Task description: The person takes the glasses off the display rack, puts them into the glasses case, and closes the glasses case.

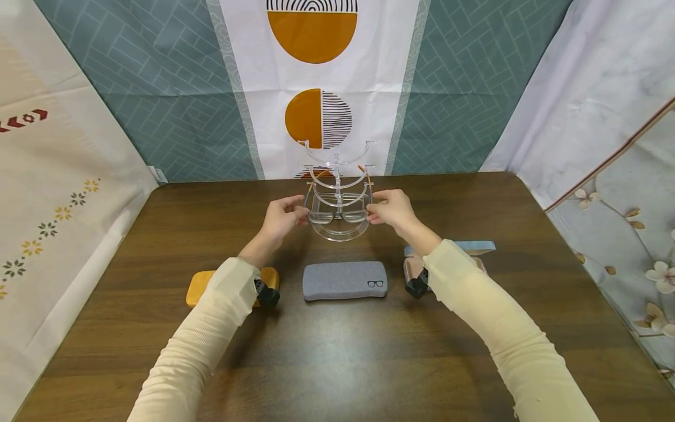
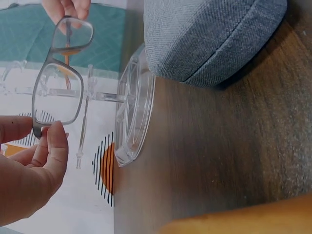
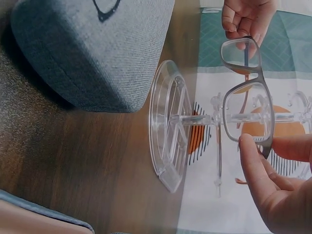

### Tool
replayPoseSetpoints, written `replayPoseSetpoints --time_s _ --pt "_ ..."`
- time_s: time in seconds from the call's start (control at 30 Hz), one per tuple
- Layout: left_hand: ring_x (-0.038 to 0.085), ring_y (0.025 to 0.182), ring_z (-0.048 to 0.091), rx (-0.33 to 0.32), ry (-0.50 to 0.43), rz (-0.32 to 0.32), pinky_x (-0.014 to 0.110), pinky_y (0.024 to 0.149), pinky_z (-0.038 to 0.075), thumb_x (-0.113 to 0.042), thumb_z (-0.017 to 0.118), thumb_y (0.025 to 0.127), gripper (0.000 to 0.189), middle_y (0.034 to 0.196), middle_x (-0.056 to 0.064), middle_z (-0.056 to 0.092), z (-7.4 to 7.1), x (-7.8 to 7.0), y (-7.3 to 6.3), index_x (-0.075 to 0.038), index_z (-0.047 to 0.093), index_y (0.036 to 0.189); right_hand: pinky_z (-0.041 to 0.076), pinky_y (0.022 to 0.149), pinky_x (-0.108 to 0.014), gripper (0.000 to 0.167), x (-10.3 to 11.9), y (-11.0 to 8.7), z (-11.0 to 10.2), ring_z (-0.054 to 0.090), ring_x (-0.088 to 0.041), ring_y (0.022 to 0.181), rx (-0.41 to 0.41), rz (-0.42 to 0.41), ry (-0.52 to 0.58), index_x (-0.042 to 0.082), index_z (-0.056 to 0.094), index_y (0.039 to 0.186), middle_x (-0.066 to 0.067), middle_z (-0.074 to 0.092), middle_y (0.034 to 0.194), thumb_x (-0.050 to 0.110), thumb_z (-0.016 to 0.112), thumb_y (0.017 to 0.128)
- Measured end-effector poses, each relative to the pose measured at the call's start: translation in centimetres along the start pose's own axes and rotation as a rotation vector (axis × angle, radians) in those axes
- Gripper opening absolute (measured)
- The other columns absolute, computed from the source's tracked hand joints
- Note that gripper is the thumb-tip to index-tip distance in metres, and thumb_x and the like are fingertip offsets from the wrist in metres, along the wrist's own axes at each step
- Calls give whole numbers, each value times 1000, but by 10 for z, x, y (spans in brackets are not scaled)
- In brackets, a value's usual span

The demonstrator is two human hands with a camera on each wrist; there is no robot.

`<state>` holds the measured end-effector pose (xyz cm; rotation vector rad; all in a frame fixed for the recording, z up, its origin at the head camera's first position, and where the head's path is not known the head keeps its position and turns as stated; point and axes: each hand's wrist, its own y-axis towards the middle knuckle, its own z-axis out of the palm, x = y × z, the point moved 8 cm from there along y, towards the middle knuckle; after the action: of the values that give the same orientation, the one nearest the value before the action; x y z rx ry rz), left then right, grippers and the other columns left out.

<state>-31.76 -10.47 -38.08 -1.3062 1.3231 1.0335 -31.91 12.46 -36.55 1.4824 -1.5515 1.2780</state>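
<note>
A pair of eyeglasses (image 2: 49,78) with a grey front and orange-brown temples is held level before a clear display stand (image 1: 337,237). My left hand (image 1: 285,218) pinches one end of the frame between thumb and fingers. At the opposite end, my right hand (image 1: 391,210) pinches the other corner, as the right wrist view also shows. The temples point back toward the stand's curved clear arms. Whether they rest on an arm, I cannot tell. Both lenses face me, above the stand's round base.
A grey glasses case (image 1: 345,281), closed, lies in front of the stand. Under my left forearm is a yellow case (image 1: 199,287), partly hidden. An open blue case (image 1: 477,247) with a pinkish lining sits beneath my right forearm. Patterned cloth (image 1: 464,117) hangs behind the wooden table (image 1: 337,363).
</note>
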Motion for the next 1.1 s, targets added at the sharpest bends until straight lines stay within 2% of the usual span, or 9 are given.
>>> replayPoseSetpoints --time_s 0.13,0.33,0.6,0.77,0.9,1.0,1.1 --pt "12 62 58 5 -13 9 34 73 52 4 54 87 42 103 33 56 1 -3 -4 7 46 128 53 65 -24 48 2 -4 -1 66 -25 76 2 -16 -8 -7 38 133 -27 60 105 1 55 89" --pt "13 62 58 9 -37 12 37 74 52 5 55 87 42 102 31 56 1 -3 -8 8 46 128 53 71 -29 48 1 -10 -2 66 -21 72 11 -17 -18 -8 38 133 -28 59 107 1 55 89" --pt "11 62 59 25 -53 28 34 72 52 3 55 87 41 99 29 58 1 -2 -15 9 47 127 53 67 -26 48 1 -16 0 65 -29 81 34 -26 28 -8 37 133 -30 57 108 0 54 89" --pt "12 65 59 32 -78 34 26 67 52 4 56 87 42 96 27 59 1 -1 -20 9 46 127 53 68 -27 49 1 -21 1 64 -32 85 43 -24 22 -7 37 134 -28 59 107 1 54 89" --pt "11 64 59 33 -89 40 24 65 52 5 56 87 42 97 28 59 1 -3 -23 9 46 127 53 67 -26 49 1 -23 0 66 -27 79 46 -29 29 -8 37 134 -28 59 106 1 55 89" --pt "10 64 59 38 -87 43 26 66 52 4 56 87 42 99 30 58 0 -3 -25 9 46 127 53 67 -27 49 1 -25 1 66 -26 77 46 -35 35 -8 37 133 -28 60 105 0 55 89" --pt "11 64 59 45 -75 46 33 71 52 3 56 87 42 98 28 59 0 -3 -28 7 47 127 53 68 -28 49 1 -27 1 66 -25 76 50 -41 39 -8 37 133 -27 60 104 0 55 89"
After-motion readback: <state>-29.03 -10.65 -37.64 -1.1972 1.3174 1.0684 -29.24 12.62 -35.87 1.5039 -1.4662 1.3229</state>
